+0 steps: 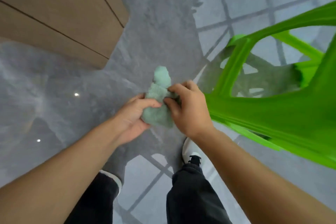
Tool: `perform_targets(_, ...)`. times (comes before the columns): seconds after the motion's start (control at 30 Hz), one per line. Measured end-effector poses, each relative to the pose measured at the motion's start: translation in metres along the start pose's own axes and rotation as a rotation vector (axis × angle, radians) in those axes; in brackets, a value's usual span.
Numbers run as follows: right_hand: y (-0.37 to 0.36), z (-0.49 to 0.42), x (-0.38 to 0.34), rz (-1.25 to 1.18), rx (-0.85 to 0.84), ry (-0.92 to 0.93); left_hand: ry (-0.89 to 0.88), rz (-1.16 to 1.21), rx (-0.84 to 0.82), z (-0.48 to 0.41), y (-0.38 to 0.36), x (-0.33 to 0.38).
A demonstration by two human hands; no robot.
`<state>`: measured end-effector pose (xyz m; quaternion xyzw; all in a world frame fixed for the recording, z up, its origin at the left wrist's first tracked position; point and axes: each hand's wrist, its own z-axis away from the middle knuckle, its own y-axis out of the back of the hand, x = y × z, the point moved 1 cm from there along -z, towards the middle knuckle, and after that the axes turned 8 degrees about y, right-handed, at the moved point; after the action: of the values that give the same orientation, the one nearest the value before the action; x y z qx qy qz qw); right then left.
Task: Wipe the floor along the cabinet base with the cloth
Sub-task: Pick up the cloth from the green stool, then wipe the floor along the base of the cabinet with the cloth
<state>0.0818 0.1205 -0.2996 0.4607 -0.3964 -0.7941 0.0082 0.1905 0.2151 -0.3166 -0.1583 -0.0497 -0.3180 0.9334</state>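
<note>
A pale green fluffy cloth is bunched up in the middle of the view, held above the floor. My left hand grips its lower left part from underneath. My right hand pinches its right side from above. One end of the cloth sticks up past my fingers. The brown wooden cabinet stands at the upper left, its base meeting the glossy grey floor well away from the cloth.
A bright green plastic chair fills the right side, close to my right arm. My legs in dark trousers and a white shoe stand below the hands. The floor reflects a window grid.
</note>
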Motion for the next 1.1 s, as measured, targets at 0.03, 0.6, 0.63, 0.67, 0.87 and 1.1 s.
perform_targets(0.03, -0.023, -0.021, 0.004, 0.002, -0.039, 0.046, -0.026, 0.04, 0.014, -0.016, 0.022, 0.004)
perform_targets(0.6, -0.24, -0.244, 0.088, 0.735, -0.372, 0.684, -0.489, -0.474, 1.163, -0.22, 0.221, 0.013)
perform_targets(0.63, -0.246, -0.246, 0.091, 0.73, -0.38, 0.708, -0.44, -0.616, 1.235, -0.221, 0.231, -0.002)
perform_targets(0.67, -0.253, -0.246, 0.094, 0.721, -0.367, 0.723, -0.323, -0.712, 1.224, -0.223, 0.239, -0.016)
perform_targets(0.87, -0.265, -0.245, 0.118, 0.754, -0.384, 0.827, -0.086, -0.806, 1.017, -0.234, 0.249, -0.04)
perform_targets(1.1, -0.2, -0.329, 0.146, 0.857, -0.212, 0.683, 0.014, -0.853, 0.905, -0.224, 0.252, -0.032)
